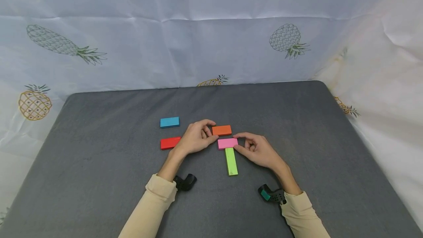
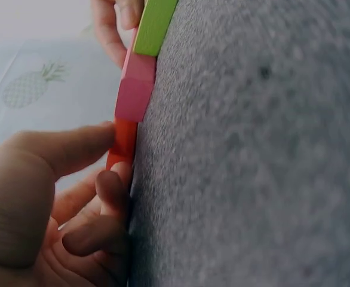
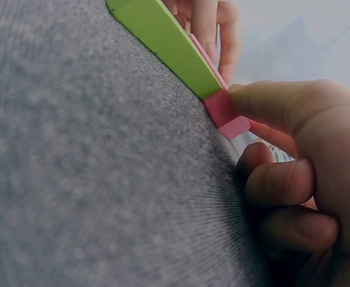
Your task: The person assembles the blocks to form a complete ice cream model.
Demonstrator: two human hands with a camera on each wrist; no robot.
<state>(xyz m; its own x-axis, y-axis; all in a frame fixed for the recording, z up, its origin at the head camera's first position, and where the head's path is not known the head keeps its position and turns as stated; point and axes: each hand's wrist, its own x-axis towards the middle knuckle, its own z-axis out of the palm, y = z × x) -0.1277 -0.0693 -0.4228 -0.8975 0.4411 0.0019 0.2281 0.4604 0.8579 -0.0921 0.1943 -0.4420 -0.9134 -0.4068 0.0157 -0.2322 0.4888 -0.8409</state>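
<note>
My left hand (image 1: 195,137) pinches the left end of an orange block (image 1: 221,130) between thumb and index finger, the other fingers curled in. Just nearer to me lies a pink block (image 1: 227,143). My right hand (image 1: 259,150) pinches its right end, with the index finger at the far edge and the thumb at the near one. A lime-green block (image 1: 231,161) runs lengthwise toward me, its far end against the near side of the pink block (image 3: 218,110). In the left wrist view the thumb is right at the edge of the orange block (image 2: 125,140).
A blue block (image 1: 169,122) lies on the grey cloth-covered table (image 1: 109,164), left of my left hand. Nearer than it is a red block (image 1: 169,143), partly behind that hand. Pineapple-print white cloth (image 1: 132,54) hangs behind the table and along its right side.
</note>
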